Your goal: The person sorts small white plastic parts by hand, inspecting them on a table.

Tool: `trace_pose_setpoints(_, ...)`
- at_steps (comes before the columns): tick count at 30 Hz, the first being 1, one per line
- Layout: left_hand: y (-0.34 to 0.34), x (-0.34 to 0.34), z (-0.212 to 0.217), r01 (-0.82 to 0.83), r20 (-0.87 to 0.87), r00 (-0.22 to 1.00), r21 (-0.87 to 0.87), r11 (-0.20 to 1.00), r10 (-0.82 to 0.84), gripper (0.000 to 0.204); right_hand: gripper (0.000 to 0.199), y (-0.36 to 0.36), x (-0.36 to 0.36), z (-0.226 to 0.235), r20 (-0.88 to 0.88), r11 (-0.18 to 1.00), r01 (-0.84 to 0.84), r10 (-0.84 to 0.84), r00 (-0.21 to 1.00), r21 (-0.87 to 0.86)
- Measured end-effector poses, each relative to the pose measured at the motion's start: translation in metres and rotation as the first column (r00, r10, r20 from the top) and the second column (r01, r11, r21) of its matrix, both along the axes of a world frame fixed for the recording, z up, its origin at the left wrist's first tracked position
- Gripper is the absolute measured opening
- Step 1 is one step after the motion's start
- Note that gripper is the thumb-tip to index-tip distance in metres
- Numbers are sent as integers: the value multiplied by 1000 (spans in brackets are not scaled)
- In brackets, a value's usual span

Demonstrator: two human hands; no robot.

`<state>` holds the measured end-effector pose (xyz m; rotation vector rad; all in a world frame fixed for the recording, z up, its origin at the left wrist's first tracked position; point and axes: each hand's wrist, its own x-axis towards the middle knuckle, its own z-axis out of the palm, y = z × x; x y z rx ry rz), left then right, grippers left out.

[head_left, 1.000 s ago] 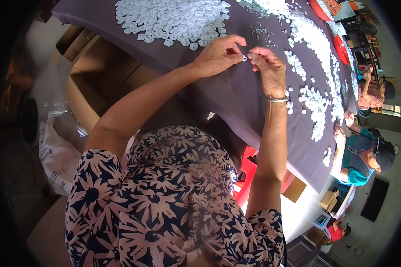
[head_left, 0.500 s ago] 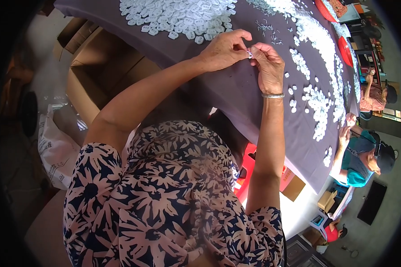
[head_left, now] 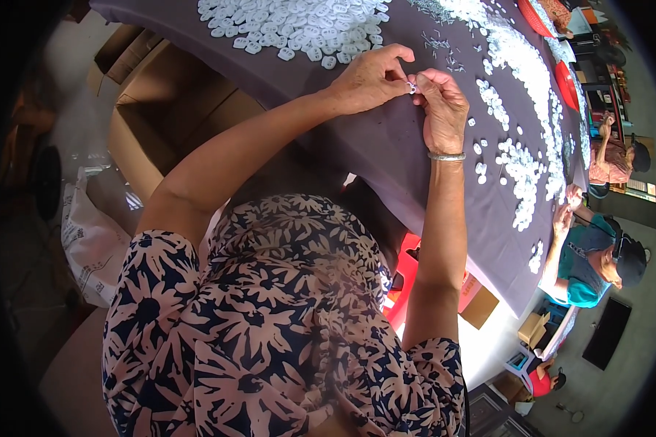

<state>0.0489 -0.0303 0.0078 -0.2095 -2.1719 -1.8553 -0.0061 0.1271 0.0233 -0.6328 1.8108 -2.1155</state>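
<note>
No wording legible. Dark printing marks the white sack (head_left: 95, 244) left of the counter (head_left: 386, 149); what appears to be lettering marks the red-and-brown box (head_left: 481, 309) below the counter's near edge.

Short-sleeved blouse (head_left: 270, 320), dark navy ground, large pale-pink daisy-like flowers (head_left: 226, 368) with dark centres; left sleeve (head_left: 157, 277) and right sleeve (head_left: 439, 364) in same print, loose at opening; puckered trim (head_left: 322, 364) down front, details blurred; slim silver-coloured bangle (head_left: 447, 156) round right wrist (head_left: 446, 145).

I see one piece (head_left: 412, 88): small, whitish, pinched between the left hand (head_left: 366, 79) and right hand (head_left: 443, 113); exact shape and tilt too small to read.
</note>
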Motion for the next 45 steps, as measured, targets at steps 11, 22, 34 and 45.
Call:
trace_pose_setpoints(11,1,1,-2,-45,-3,999,3,999,45,43,8,-5,2,-3,-178,994,75,-61,982,75)
trace_pose_setpoints(22,10,-3,-5,-195,39,980,37,980,193,43,6,-19,-1,-20,-371,971,236,-209,905,29)
trace_pose_setpoints(34,5,-10,-13,-231,30,973,3,973,230,44,6,-30,0,-25,-386,932,360,-318,866,38)
trace_pose_setpoints(45,8,-4,-4,-133,54,990,49,990,131,43,22,-16,6,-4,-32,969,247,-247,969,-4)
